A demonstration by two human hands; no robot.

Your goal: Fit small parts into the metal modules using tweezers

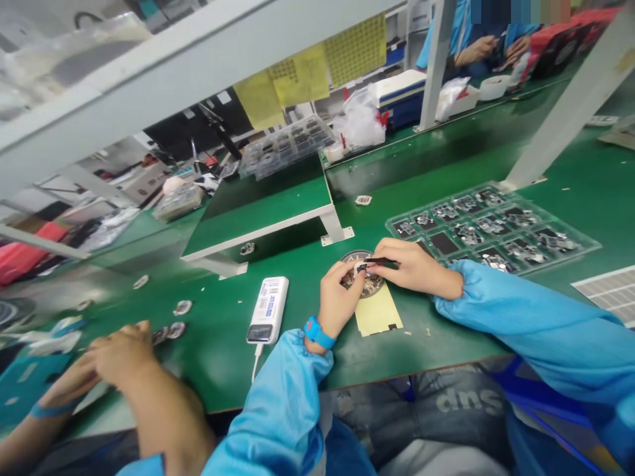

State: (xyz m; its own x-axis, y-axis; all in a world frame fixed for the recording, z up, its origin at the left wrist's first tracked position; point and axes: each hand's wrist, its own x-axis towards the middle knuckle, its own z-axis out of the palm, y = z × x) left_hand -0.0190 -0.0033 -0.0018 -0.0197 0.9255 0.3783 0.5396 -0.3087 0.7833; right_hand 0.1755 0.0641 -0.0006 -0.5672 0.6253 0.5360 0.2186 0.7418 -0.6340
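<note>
My left hand (337, 297), with a blue band at the wrist, pinches a small white part (358, 266) whose kind I cannot make out. Black tweezers (381, 260) are gripped in my right hand (414, 266), their tips at that part. Beneath both hands sits a round dish (374, 287) full of tiny pieces. A yellow sheet (378, 313) lies partly under the dish. To the right, close to my right hand, is a clear compartment tray (560, 261) holding several small parts.
A white power bank (268, 309) with a cable lies left of my hands. Behind it stands a low green shelf (268, 215) on white legs. Another person's hands (122, 357) work at far left; a further person's hands (479, 51) show across the bench. A white post (570, 99) rises at right.
</note>
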